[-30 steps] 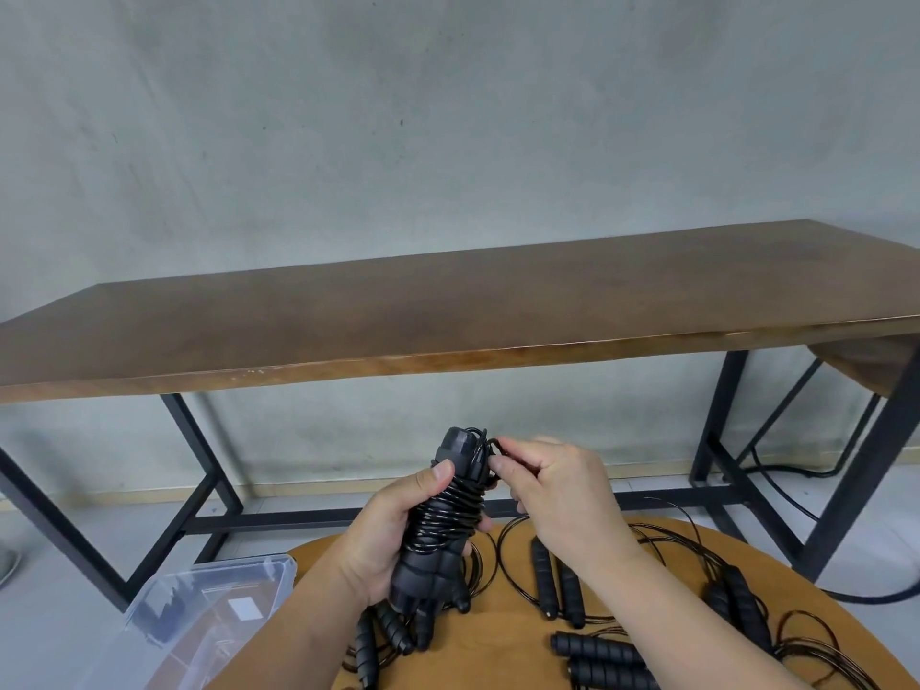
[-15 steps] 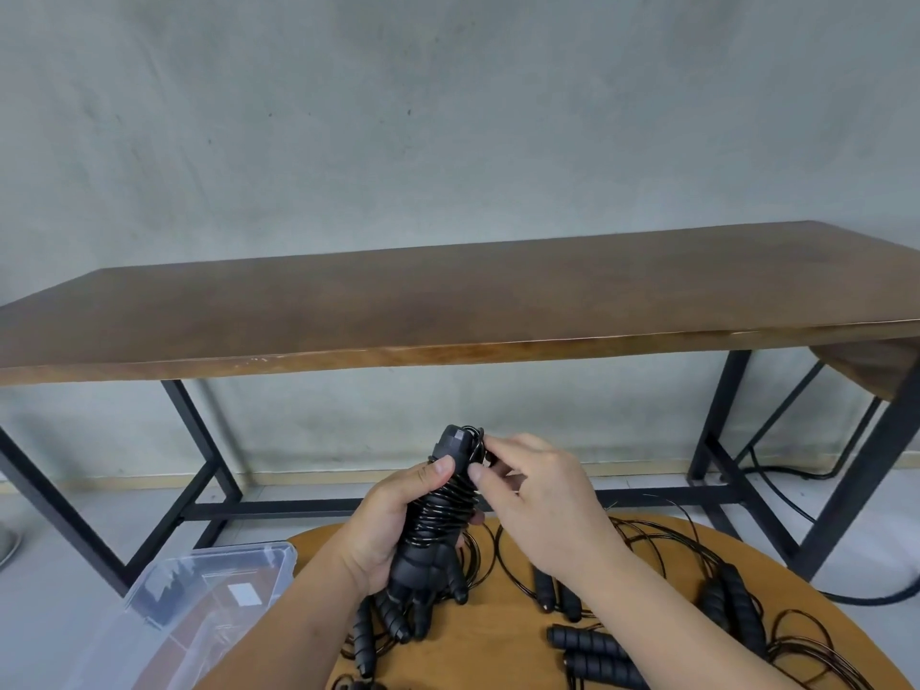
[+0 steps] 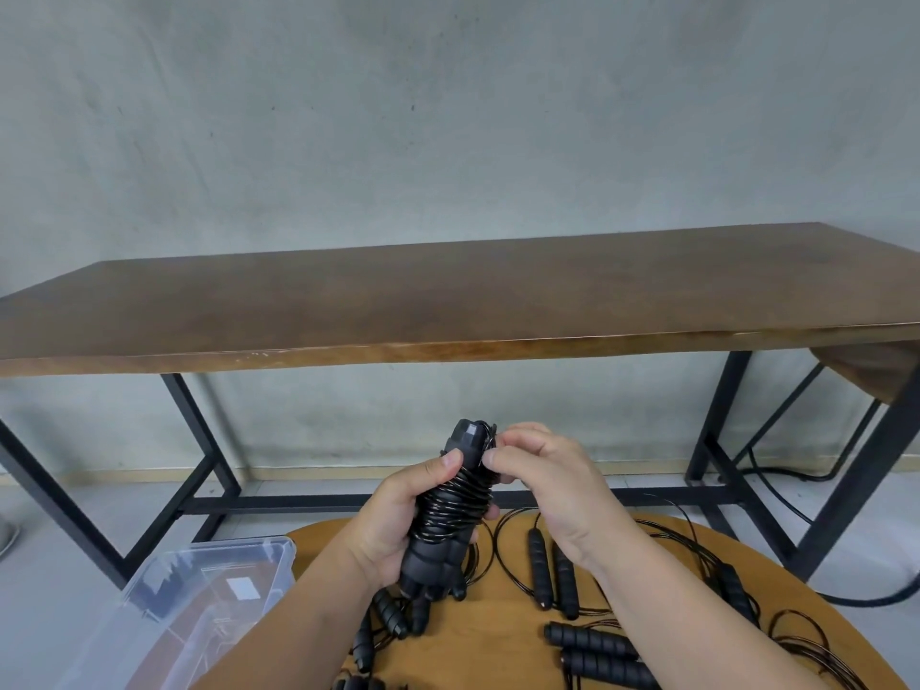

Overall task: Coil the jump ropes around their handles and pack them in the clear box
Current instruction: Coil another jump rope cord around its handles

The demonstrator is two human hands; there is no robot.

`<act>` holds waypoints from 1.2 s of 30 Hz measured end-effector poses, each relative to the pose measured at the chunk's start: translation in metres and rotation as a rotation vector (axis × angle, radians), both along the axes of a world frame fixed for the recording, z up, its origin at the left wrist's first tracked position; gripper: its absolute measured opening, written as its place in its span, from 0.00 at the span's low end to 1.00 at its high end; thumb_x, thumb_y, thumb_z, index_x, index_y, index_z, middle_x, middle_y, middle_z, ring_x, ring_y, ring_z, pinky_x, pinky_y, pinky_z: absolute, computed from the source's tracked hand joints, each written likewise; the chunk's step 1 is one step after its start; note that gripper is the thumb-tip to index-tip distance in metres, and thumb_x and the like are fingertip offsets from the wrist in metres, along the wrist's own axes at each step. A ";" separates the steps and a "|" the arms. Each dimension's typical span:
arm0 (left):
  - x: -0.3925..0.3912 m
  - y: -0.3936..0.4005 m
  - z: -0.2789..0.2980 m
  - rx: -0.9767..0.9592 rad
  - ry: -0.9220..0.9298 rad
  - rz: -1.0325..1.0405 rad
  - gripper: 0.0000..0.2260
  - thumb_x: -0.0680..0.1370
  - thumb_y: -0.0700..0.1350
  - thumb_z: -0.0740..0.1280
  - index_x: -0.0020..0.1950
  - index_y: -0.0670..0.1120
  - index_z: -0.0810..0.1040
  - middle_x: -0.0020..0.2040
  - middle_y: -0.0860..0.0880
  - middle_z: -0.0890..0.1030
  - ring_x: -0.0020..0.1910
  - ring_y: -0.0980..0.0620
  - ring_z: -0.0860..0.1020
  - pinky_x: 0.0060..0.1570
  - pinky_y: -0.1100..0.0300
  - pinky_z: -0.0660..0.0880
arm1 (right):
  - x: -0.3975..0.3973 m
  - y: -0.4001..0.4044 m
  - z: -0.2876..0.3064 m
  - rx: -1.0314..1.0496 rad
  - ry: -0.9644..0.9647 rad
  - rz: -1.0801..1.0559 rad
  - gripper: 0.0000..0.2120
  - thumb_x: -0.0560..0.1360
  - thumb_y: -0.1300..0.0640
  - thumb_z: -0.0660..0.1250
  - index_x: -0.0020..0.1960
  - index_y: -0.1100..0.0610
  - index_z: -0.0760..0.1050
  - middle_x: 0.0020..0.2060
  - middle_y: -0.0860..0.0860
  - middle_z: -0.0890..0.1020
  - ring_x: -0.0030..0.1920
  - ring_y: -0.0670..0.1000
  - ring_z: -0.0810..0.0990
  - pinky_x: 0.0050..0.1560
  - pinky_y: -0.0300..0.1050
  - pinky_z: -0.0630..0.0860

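Two hands up over the round table (image 3: 498, 634): left hand (image 3: 393, 525) wraps the coiled jump rope (image 3: 450, 510), thumb pressed on the coils; right hand (image 3: 547, 485) pinches the cord at the top. Clear box (image 3: 209, 585) sits lower left.

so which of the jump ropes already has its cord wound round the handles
The jump rope gripped upright in the left hand; the right hand pinches its cord end. The others lie loose on the round table.
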State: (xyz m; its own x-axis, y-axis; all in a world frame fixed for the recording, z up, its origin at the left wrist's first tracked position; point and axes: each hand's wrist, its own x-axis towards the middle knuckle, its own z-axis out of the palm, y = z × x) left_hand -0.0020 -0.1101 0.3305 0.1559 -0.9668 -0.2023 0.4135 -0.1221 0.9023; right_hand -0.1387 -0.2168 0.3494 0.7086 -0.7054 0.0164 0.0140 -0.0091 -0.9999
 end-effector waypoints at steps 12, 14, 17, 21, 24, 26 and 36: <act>-0.004 -0.003 0.000 -0.033 -0.033 -0.005 0.37 0.59 0.58 0.81 0.59 0.36 0.77 0.47 0.34 0.80 0.39 0.44 0.81 0.40 0.54 0.77 | -0.007 -0.026 -0.015 0.145 -0.155 0.265 0.22 0.64 0.51 0.79 0.46 0.68 0.79 0.48 0.56 0.76 0.51 0.54 0.77 0.60 0.52 0.71; -0.006 -0.004 -0.001 -0.037 -0.033 -0.020 0.36 0.61 0.57 0.81 0.59 0.35 0.76 0.47 0.34 0.80 0.40 0.44 0.81 0.40 0.54 0.78 | -0.012 -0.032 -0.013 0.165 -0.148 0.354 0.20 0.63 0.53 0.79 0.44 0.67 0.77 0.48 0.55 0.75 0.53 0.55 0.77 0.64 0.55 0.70; -0.008 -0.005 -0.003 -0.035 -0.012 -0.068 0.33 0.63 0.56 0.80 0.59 0.36 0.77 0.47 0.34 0.80 0.41 0.43 0.81 0.40 0.54 0.77 | -0.017 -0.040 -0.010 0.125 -0.099 0.426 0.24 0.61 0.50 0.82 0.43 0.66 0.77 0.47 0.55 0.71 0.53 0.57 0.74 0.66 0.62 0.69; -0.010 -0.005 -0.006 -0.034 0.019 -0.093 0.31 0.65 0.55 0.79 0.59 0.36 0.77 0.47 0.34 0.80 0.40 0.44 0.81 0.40 0.54 0.77 | -0.020 -0.045 -0.005 0.108 -0.054 0.461 0.25 0.59 0.50 0.83 0.44 0.66 0.80 0.49 0.54 0.71 0.53 0.56 0.75 0.65 0.57 0.71; -0.012 -0.006 -0.007 -0.034 0.005 -0.079 0.31 0.65 0.54 0.79 0.59 0.36 0.77 0.47 0.35 0.80 0.40 0.44 0.81 0.39 0.55 0.77 | -0.022 -0.045 -0.004 0.100 -0.023 0.473 0.25 0.63 0.55 0.80 0.50 0.72 0.77 0.49 0.55 0.72 0.53 0.56 0.76 0.65 0.57 0.71; -0.012 -0.008 -0.007 -0.028 -0.030 -0.045 0.31 0.65 0.54 0.79 0.59 0.36 0.77 0.47 0.34 0.80 0.41 0.44 0.81 0.38 0.56 0.77 | -0.022 -0.043 -0.006 0.110 -0.025 0.471 0.18 0.66 0.58 0.76 0.48 0.69 0.75 0.48 0.57 0.76 0.53 0.56 0.77 0.61 0.56 0.72; -0.006 -0.010 -0.004 0.015 -0.139 0.130 0.30 0.63 0.56 0.79 0.56 0.38 0.79 0.46 0.36 0.81 0.46 0.41 0.79 0.42 0.55 0.74 | -0.010 -0.024 -0.012 0.208 -0.052 0.133 0.07 0.74 0.69 0.68 0.51 0.66 0.80 0.47 0.57 0.85 0.48 0.50 0.83 0.52 0.38 0.77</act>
State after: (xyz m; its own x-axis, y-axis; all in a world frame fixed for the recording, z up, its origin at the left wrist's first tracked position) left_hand -0.0076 -0.1197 0.3262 0.3068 -0.9337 -0.1844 0.2980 -0.0898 0.9503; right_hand -0.1488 -0.2409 0.3378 0.7973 -0.5982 -0.0804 0.0531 0.2023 -0.9779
